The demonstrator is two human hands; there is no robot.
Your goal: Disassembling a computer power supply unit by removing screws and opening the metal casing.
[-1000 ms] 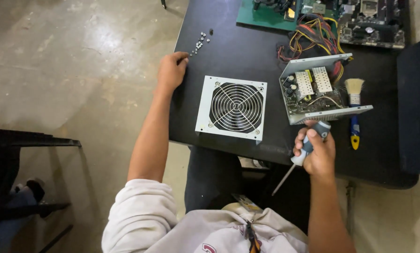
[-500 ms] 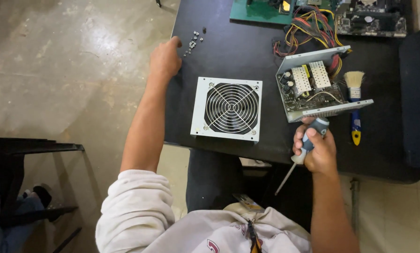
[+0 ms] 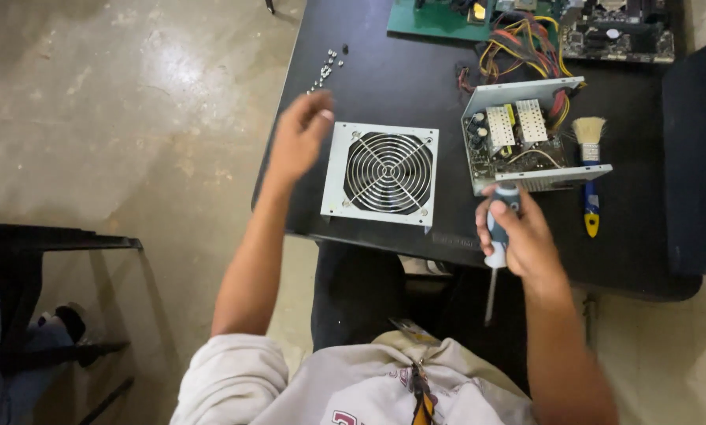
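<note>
Screwdriver (image 3: 499, 236) sits lower right of centre, blue-and-white handle wrapped in right hand (image 3: 522, 240), whose grip is closed round it; thin shaft points down past the front edge of the black surface (image 3: 416, 79). Left hand (image 3: 298, 138) hovers left of centre, grip loose and open, fingers slightly curled, holding nothing, blurred. It's just beside the left edge of the white fan cover (image 3: 380, 173), a square metal plate w/ round wire grille, lying flat mid-frame. Small pile of silver screws (image 3: 324, 69) lies upper left of the surface, near the left hand's fingertips but apart from them.

Right of the fan cover: open power supply case (image 3: 526, 138), grey metal, w/ small circuit parts inside and a bundle of yellow, red & black wires (image 3: 526, 47) running up toward top of frame. Right hand's fingers are at the case's lower front edge. Brush (image 3: 589, 169), pale bristles, blue handle w/ yellow tip, lies just right of the case. Green circuit board (image 3: 439, 17) at top centre; dark motherboard (image 3: 617, 31) at top right. No readable labels or packages.
</note>
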